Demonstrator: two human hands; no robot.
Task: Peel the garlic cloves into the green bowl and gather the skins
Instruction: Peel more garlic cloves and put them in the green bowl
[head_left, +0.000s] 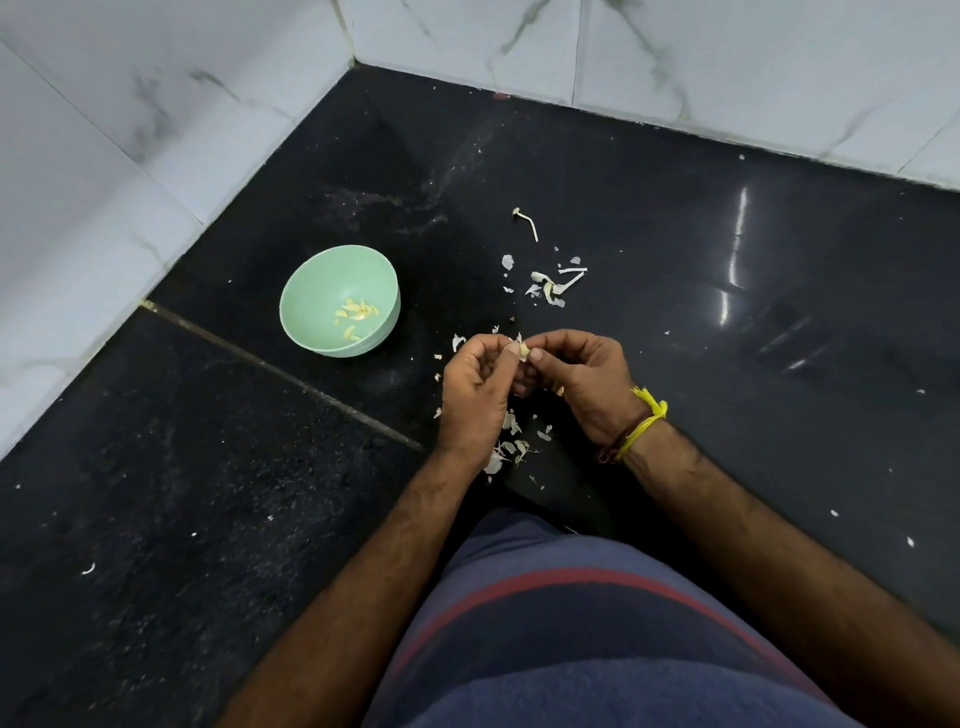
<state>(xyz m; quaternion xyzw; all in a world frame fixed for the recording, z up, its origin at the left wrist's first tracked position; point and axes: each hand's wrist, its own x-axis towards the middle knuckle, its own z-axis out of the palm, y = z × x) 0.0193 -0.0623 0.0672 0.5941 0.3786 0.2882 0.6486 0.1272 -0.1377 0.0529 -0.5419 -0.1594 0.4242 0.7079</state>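
The green bowl (340, 301) is sitting off to the left on the black tabletop (208, 467), peeled cloves (356, 314) piling up inside, close enough for an easy drop; the left hand (475, 395) and right hand (576, 382) are both pinching one garlic clove (523, 351) in a fingertip grip, probably for picking at the skin; loose skins (511, 447) are lying scattered beneath and beyond, stems (527, 221) too, nothing blocking the bowl.

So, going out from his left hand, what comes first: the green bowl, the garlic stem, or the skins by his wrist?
1. Skins by his wrist, just beside the left hand.
2. Green bowl, off to the left.
3. Garlic stem, farthest, ahead towards the wall.
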